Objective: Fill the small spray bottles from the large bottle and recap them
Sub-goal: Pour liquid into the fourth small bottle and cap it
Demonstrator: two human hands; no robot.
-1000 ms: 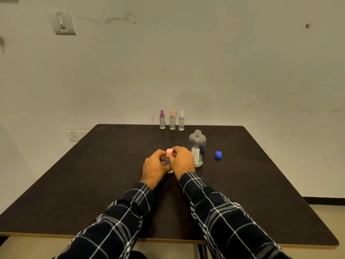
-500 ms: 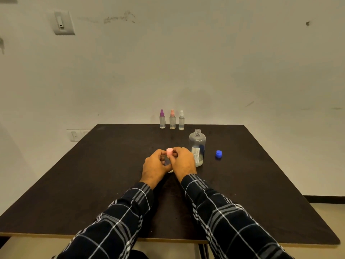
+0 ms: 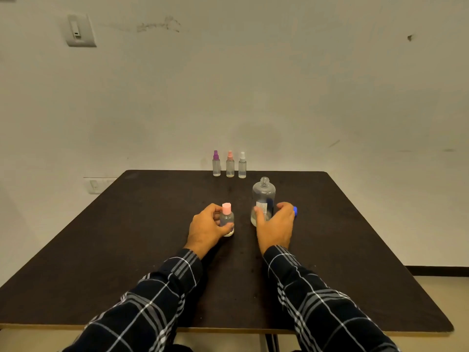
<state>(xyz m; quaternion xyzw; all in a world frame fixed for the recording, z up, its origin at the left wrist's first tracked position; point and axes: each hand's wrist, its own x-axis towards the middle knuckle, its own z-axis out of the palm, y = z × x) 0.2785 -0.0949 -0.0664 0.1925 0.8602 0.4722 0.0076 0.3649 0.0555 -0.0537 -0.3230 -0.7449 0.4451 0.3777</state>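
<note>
Left hand (image 3: 206,228) grips the pink-capped small bottle (image 3: 226,219), upright near the centre of the table (image 3: 101,250); the cap sits on, so this unit reads as recapped. Large bottle (image 3: 263,196) stands uncapped just beside it. Right hand (image 3: 276,226), earlier on the pink cap with the left, is now at the large bottle's base, fingers curved toward the blue cap (image 3: 295,211); a hold on either cannot be determined
</note>
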